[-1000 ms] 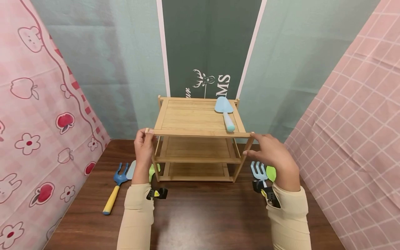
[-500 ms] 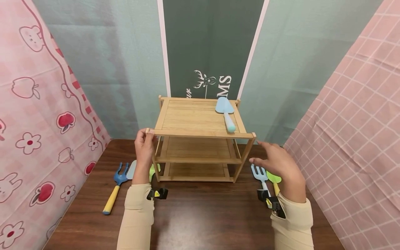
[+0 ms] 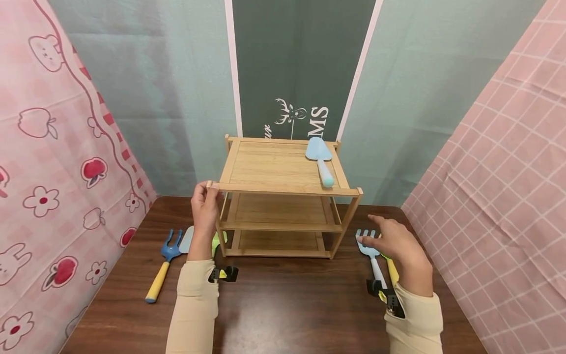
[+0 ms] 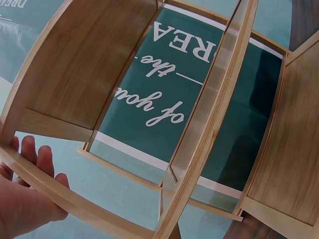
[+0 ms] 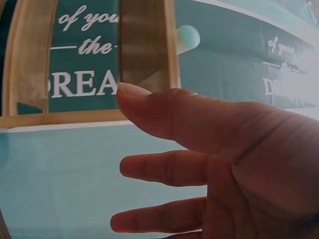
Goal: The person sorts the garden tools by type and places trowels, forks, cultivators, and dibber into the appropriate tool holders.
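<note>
A three-tier wooden shelf (image 3: 283,188) stands upright on the table, with a light blue toy trowel (image 3: 325,172) lying on its top board. My left hand (image 3: 205,211) grips the shelf's front left post near the top; in the left wrist view, the fingers (image 4: 45,159) curl around the wooden post. My right hand (image 3: 400,246) is apart from the shelf, its thumb and fingers spread and holding nothing. Beneath it a light blue hand fork (image 3: 378,270) and a green tool with a yellow handle (image 3: 393,273) lie on the table, partly hidden by the hand and wrist.
Left of the shelf lie a blue fork with a yellow handle (image 3: 163,268), a light blue blade (image 3: 186,241) and a green tool (image 3: 215,242), the latter two partly behind the left arm. Fabric curtains (image 3: 190,98) enclose the dark wooden table (image 3: 292,305).
My right hand has let go of the shelf's front right corner and moved down and to the right, over the tools there. The left hand has kept its grip on the left post.
</note>
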A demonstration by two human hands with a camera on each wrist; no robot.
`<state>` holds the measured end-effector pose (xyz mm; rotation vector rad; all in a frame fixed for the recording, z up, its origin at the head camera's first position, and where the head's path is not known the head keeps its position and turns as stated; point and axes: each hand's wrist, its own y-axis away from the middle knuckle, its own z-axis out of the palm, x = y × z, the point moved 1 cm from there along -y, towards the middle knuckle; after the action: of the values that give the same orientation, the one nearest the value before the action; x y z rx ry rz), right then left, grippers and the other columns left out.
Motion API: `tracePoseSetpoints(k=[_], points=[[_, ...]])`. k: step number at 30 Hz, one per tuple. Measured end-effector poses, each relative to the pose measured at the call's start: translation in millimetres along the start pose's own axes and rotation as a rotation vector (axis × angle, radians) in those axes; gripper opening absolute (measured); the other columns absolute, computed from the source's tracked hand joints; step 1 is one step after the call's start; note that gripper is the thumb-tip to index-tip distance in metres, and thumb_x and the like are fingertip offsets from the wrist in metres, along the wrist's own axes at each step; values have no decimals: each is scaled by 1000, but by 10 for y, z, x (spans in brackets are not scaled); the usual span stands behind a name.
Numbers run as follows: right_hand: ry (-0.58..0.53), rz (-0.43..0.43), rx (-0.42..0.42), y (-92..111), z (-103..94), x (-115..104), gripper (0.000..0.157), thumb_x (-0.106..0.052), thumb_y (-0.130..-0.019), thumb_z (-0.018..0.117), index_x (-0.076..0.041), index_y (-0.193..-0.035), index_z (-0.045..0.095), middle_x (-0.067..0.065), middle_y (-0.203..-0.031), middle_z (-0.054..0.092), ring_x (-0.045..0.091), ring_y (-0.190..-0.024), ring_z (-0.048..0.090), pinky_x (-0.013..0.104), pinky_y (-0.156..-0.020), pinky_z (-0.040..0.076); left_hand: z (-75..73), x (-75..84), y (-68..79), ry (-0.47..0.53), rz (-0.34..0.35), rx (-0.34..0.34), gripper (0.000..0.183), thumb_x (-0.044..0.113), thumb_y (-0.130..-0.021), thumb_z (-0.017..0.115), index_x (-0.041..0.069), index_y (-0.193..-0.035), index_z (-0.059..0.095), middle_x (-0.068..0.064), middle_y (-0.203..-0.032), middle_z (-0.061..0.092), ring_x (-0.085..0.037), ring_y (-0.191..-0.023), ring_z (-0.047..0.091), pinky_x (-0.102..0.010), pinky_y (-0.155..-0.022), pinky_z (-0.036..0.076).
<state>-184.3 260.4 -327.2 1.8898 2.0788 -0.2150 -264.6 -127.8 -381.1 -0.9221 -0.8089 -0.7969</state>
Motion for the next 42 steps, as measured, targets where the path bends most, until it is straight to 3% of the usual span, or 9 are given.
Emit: tracePoseSetpoints(k=[7,11,19,23,28,42], points=[[8,31,-16,18,105,112,74,-38,-84,66,11,-132,39,37,-122,45,52,-105,46,58,-79,41,11,2,2,0,4,-2,5,7,-94,50,4,-95,53,-20,-85,51,-16,-77,51,-43,-83,41],[6,46,-23,31,174,182,74,-38,-83,67,12,-131,41,37,-121,46,53,-106,45,59,-81,40,14,-8,0,-10,8,-8,9,7,-94,49,-1,-97,52,-15,-82,52,-18,-77,51,-39,-82,41],[-26,71,-60,53,325,320,74,-37,-83,66,13,-131,40,37,-123,46,53,-108,45,58,-80,41,10,-30,3,-8,11,-19,7,7,-95,49,1,-96,52,-6,-79,52,-22,-78,50,-35,-81,41],[-51,66,-63,53,389,367,74,-38,-83,66,13,-131,40,37,-124,44,54,-109,43,59,-82,40,7,-25,-8,-6,17,-18,11,7,-95,49,-4,-97,51,-6,-78,52,-20,-77,50,-35,-81,41],[-74,91,-73,51,457,435,76,-41,-83,66,12,-131,40,37,-125,44,55,-110,42,59,-83,39,7,-11,-11,-12,15,-8,10,7,-95,49,-2,-96,52,-6,-78,52,-14,-75,51,-37,-81,41],[-170,186,-86,94,707,697,81,-50,-84,62,12,-131,40,36,-125,44,55,-111,41,59,-82,40,-9,-22,-15,-8,6,-6,7,7,-95,49,1,-96,52,-9,-82,52,-14,-77,51,-37,-81,41]])
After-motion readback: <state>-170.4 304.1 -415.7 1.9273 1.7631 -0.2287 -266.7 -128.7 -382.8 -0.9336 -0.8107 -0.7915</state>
